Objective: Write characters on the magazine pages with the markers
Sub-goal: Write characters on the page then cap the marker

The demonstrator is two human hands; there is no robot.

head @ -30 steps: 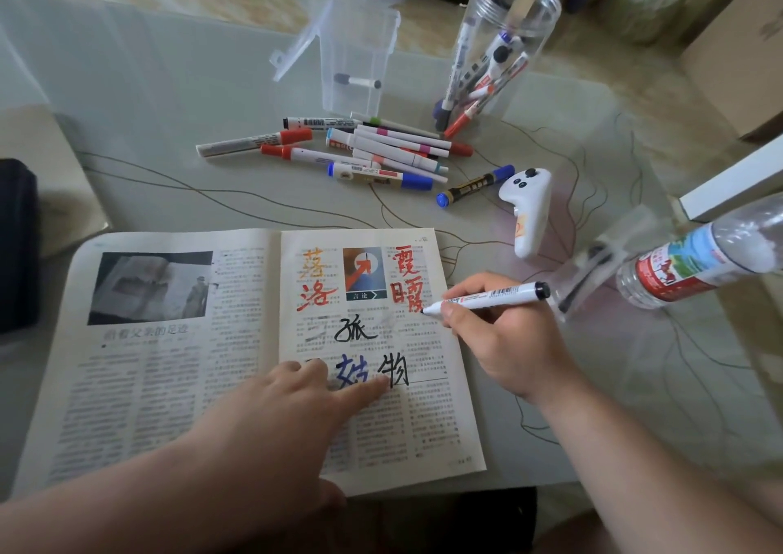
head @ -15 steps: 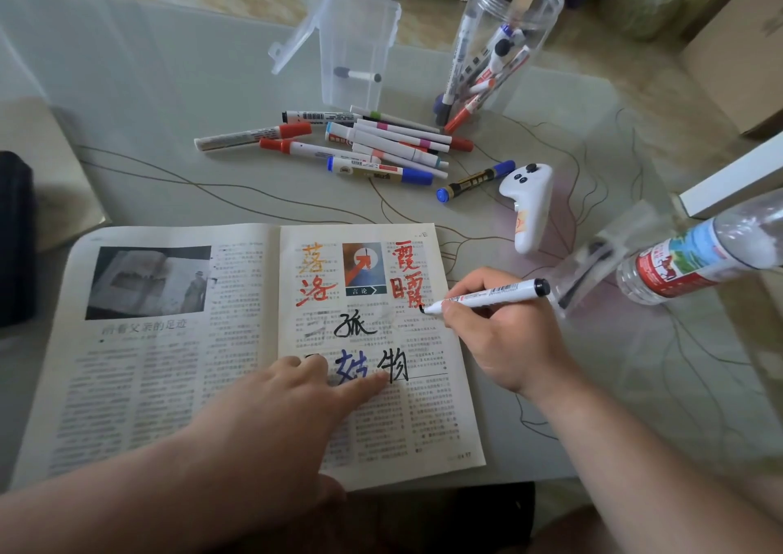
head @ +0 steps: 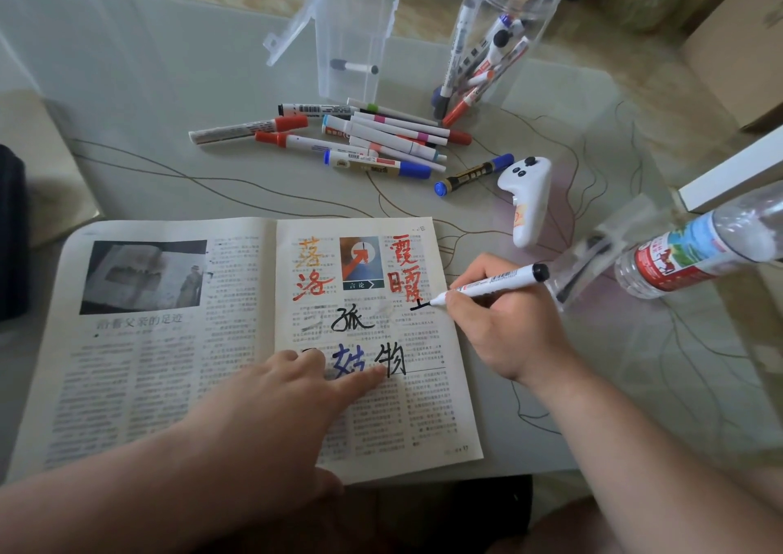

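An open magazine [head: 169,384] lies on the glass table at the near edge. Its right page carries orange, red, black and blue hand-written characters. My right hand [head: 504,329] grips a white marker with a black end [head: 495,281]; its tip touches the right page's edge, beside a short fresh black stroke under the red characters. My left hand [head: 271,418] lies flat on the lower right page, fingers straight, the forefinger reaching to the black character.
Several loose markers [head: 360,138] lie beyond the magazine. Behind them stand a clear box [head: 351,32] and a clear jar of markers [head: 495,40]. A white controller [head: 527,197], a blue-capped marker [head: 474,174] and a lying water bottle [head: 699,252] are at right.
The marker tip has come down onto the page's right edge and drawn a short black stroke there. My left hand has stayed pressed on the page.
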